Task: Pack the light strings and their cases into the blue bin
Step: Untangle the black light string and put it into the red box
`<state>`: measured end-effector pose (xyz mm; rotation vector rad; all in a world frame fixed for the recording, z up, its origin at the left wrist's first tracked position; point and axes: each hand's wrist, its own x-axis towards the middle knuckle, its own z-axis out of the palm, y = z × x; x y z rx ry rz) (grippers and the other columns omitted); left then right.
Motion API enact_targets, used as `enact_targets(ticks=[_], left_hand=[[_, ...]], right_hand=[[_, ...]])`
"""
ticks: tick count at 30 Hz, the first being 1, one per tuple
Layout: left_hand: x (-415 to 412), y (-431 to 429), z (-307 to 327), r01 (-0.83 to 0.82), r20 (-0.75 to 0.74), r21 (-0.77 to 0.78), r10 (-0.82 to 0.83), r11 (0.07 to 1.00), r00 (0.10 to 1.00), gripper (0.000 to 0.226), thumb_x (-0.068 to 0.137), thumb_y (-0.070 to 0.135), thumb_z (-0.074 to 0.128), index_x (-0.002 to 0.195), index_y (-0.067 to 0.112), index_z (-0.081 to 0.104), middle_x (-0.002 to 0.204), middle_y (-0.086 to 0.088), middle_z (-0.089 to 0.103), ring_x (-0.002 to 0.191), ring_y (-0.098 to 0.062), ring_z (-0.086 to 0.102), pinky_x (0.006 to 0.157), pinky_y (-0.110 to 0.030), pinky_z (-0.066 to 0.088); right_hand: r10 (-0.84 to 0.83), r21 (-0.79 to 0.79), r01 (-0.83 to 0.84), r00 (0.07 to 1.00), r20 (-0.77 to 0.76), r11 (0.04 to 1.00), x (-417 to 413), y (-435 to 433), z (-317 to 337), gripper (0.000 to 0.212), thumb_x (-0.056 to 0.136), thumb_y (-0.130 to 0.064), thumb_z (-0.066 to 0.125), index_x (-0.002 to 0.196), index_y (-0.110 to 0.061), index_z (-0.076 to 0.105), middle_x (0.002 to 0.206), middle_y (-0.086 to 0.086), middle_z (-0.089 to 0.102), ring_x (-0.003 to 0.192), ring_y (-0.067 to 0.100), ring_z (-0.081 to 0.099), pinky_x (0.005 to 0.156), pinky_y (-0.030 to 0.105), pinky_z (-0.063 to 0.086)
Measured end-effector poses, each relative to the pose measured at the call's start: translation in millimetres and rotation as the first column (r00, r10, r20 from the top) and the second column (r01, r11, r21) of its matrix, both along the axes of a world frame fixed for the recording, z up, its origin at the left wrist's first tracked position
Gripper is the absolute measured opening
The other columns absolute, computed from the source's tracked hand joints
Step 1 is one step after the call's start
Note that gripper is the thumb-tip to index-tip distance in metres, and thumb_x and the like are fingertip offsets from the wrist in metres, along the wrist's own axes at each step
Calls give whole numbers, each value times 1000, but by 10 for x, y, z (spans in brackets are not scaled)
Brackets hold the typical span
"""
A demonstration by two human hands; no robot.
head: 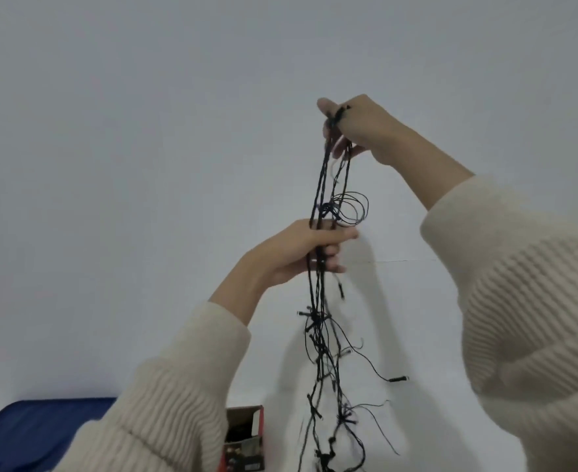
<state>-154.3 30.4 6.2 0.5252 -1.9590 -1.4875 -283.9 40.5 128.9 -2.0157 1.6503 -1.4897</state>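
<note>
Overhead, the right hand (355, 127) pinches the top of a black light string (316, 316), thumb and fingers curled round a bunch of its strands against the pale wall (144, 131). Below it and slightly to the left, the left hand (301, 250) grips the same bundle, fingers wrapped round the strands with the thumb lying across them. Between the two hands the strands run fairly straight, and a small coil of thin wire loops (352, 206) sticks out to the right just above the left hand.

From the left hand the string hangs down in a loose tangle (small dark bulbs show along it), reaching the bottom edge of the view. One thin strand swings out to the right and ends in a small dark plug (400, 379).

Both arms wear cream ribbed sleeves (526, 301). At lower centre, just left of the hanging tangle, an open cardboard case (245, 437) with red edging stands partly behind the left sleeve. At far lower left lies the blue bin (32, 434), well apart from the string.
</note>
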Motion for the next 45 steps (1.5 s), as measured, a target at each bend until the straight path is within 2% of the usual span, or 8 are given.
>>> enact_targets(ticks=[3, 7, 12, 17, 28, 35, 41, 45], left_hand=[[222, -108, -90, -36, 67, 43, 33, 998, 997, 8, 89, 20, 59, 87, 13, 57, 50, 9, 32, 42, -7, 33, 53, -21, 47], [499, -206, -173, -79, 328, -6, 77, 997, 942, 16, 93, 22, 53, 85, 9, 60, 50, 7, 36, 43, -8, 40, 53, -19, 45], [719, -262, -90, -137, 524, -132, 186, 982, 831, 24, 90, 28, 57, 74, 11, 58, 48, 6, 36, 43, -11, 38, 51, -21, 41], [882, -239, 204, -200, 501, -267, 313, 943, 807, 17, 88, 24, 62, 77, 11, 60, 46, 7, 29, 40, -8, 23, 43, -18, 27], [1074, -371, 366, -316, 397, -468, 516, 825, 759, 19, 89, 25, 61, 78, 10, 65, 59, 1, 46, 53, -10, 47, 69, -26, 52], [908, -445, 434, -492, 114, -271, 535, 828, 837, 18, 93, 24, 56, 79, 13, 60, 67, 2, 53, 62, -12, 53, 78, -34, 52], [624, -381, 468, -490, 91, -311, 538, 815, 838, 18, 94, 24, 54, 81, 12, 58, 68, 1, 53, 62, -13, 54, 68, -29, 53], [553, -326, 499, -479, 95, -322, 532, 816, 842, 18, 94, 23, 54, 80, 11, 57, 67, 0, 52, 61, -14, 54, 66, -28, 54]], right_hand=[[-102, 70, 98, 994, 48, 993, -225, -32, -159, 41, 97, -39, 41, 67, -15, 54, 55, 2, 62, 47, 17, 55, 52, 22, 42], [-199, 91, 176, 887, 417, 980, -521, -57, -308, 28, 96, -17, 38, 70, -17, 47, 32, -4, 52, 25, 9, 46, 43, 16, 40], [-313, 200, 242, 779, 544, 949, -795, -89, -651, 29, 97, -14, 35, 72, -23, 48, 61, 5, 54, 20, 10, 44, 42, 18, 33], [-375, 284, 247, 666, 645, 927, -1067, -123, -1100, 27, 97, -13, 35, 77, -22, 50, 65, 5, 49, 18, 10, 40, 39, 12, 30], [-525, 556, 163, 614, 589, 815, -1172, -207, -2558, 34, 98, -28, 45, 68, -12, 47, 63, 7, 50, 46, 19, 43, 47, 20, 27], [-286, 562, -116, 767, 574, 819, -523, -208, -3166, 18, 96, -17, 47, 91, -7, 62, 64, 5, 57, 36, 8, 45, 36, 14, 33], [33, 321, -582, 516, 856, 747, 27, -33, -3250, 30, 98, -17, 41, 125, -27, 51, 100, 7, 63, 88, 20, 60, 79, 34, 46], [85, 273, -596, 502, 860, 755, 48, 20, -3050, 70, 79, -8, 68, 138, -28, 37, 102, 6, 53, 77, 18, 54, 64, 28, 41]])
